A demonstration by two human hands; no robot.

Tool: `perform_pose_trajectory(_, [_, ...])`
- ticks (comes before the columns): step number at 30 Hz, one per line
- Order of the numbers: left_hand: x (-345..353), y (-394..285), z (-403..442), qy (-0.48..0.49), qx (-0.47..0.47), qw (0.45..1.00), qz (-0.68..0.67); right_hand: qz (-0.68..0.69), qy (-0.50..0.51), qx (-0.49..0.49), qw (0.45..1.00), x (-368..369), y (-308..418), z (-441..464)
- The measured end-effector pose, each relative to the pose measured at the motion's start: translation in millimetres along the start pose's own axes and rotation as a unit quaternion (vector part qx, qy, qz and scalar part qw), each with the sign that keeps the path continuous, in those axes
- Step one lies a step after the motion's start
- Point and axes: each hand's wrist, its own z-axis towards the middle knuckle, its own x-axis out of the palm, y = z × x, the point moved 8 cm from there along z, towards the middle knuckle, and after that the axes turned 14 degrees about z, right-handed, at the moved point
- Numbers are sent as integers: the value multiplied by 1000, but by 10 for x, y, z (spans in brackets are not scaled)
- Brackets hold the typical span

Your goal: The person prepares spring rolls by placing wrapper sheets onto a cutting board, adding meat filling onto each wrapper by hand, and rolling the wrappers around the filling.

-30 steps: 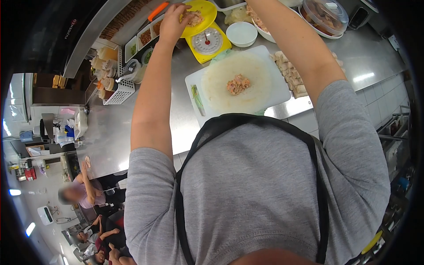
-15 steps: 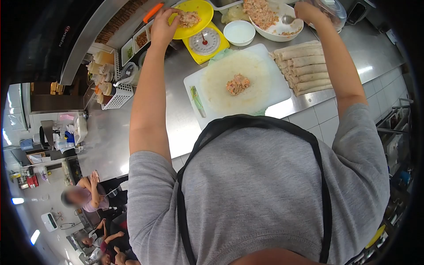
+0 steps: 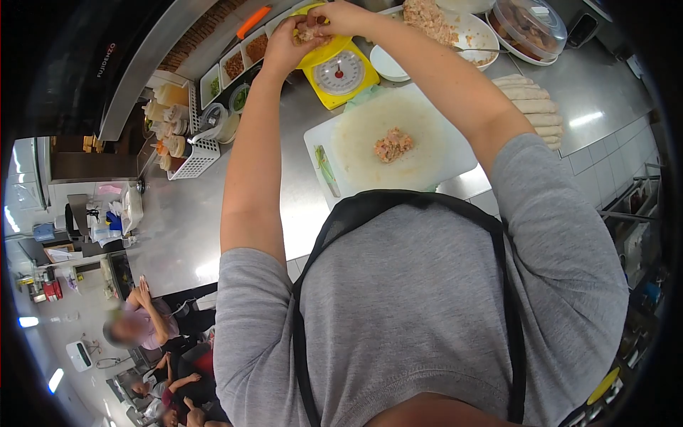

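Observation:
My left hand (image 3: 288, 46) and my right hand (image 3: 340, 19) meet over the yellow plate (image 3: 340, 47), fingers curled in on a lump of ground meat mixture (image 3: 307, 33). The plate sits on a yellow dial scale (image 3: 338, 75). Nearer to me, a second lump of meat mixture (image 3: 393, 145) lies on a round pale wrapper (image 3: 363, 124), on top of a white cutting board (image 3: 459, 151). A spoon (image 3: 478, 50) rests in the white bowl (image 3: 487, 35) of meat mixture, free of my hands.
Rolled wrappers (image 3: 533, 107) are stacked right of the board, partly behind my forearm. A white bowl (image 3: 388, 64) stands beside the scale. Containers of chopped ingredients (image 3: 233, 65), a bottle basket (image 3: 192, 160) and an orange-handled tool (image 3: 252, 21) are at left. Co-workers (image 3: 153, 320) are farther off.
My right hand has let go of the spoon in the bowl and moved left to the plate. My left hand has shifted from the plate's rim onto the meat mixture.

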Motion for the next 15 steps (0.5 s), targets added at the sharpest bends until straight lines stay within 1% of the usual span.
perform_pose_trajectory(2, [6,7,-4,12,-4,1000,-20,32,-36,-39,998,90,-87,72])
perform_pose_trajectory(4, [-20,-23,-15,14,-15,1000,-15,52,-36,-40,997,175,-215,92])
perform_pose_trajectory(6, [14,17,-13,10,-8,1000,2,72,-36,-42,996,130,-138,52])
perform_pose_trajectory(8, [29,51,-16,5,-2,1000,19,22,-34,24,999,63,-247,8])
perform_pose_trajectory(9, [24,54,-18,-1,7,1000,26,23,-33,26,999,30,-295,14])
perform_pose_trajectory(11, [11,60,-40,-6,16,999,32,71,-94,-44,992,-184,-216,27])
perform_pose_trajectory(12, [1,68,-48,-3,13,1000,15,70,-94,-43,992,-226,-193,34])
perform_pose_trajectory(14, [-3,75,-53,2,12,1000,-3,116,-92,23,989,-353,-270,91])
perform_pose_trajectory(15, [-18,73,-58,-9,17,1000,-22,110,-70,12,991,-372,-237,102])
